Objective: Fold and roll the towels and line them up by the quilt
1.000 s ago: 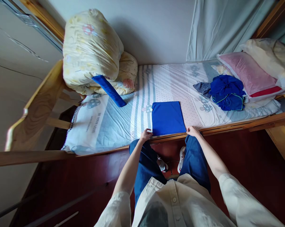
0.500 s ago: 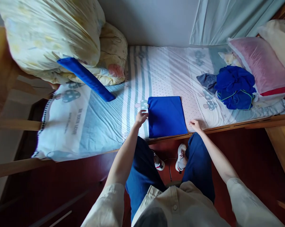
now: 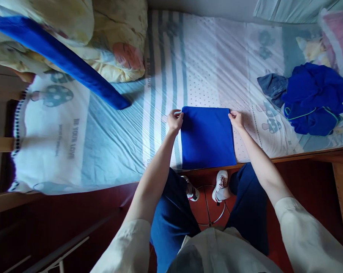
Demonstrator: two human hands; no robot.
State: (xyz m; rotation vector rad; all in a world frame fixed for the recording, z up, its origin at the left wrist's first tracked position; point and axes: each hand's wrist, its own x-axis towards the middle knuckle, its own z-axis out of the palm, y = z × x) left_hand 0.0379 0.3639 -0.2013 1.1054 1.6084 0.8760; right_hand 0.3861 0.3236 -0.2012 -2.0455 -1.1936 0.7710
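Note:
A flat square of folded blue cloth [image 3: 208,140] lies on the bed by its front edge. At its far left corner, my left hand [image 3: 175,120] is closed with thumb and fingers pinching the cloth's edge. My right hand [image 3: 236,119] pinches the far right corner in the same way. Whether the cloth is a garment I cannot tell. A long, narrow folded strip of blue fabric [image 3: 74,72] leans off to the left, against the bedding. To the right sits a crumpled pile of blue clothing [image 3: 313,96] with green piping, beside a dark grey crumpled cloth [image 3: 273,87].
The bed has a patterned sheet [image 3: 111,140]. A bulky yellow quilt [image 3: 117,41] is heaped at the back left. A pink pillow [image 3: 339,41] lies at the far right. A wooden rail [image 3: 299,156] runs along the bed's front.
Both my hands have moved away from me along the cloth's sides to its far corners and pinch there. The right hand was beside the cloth before. The view has shifted closer.

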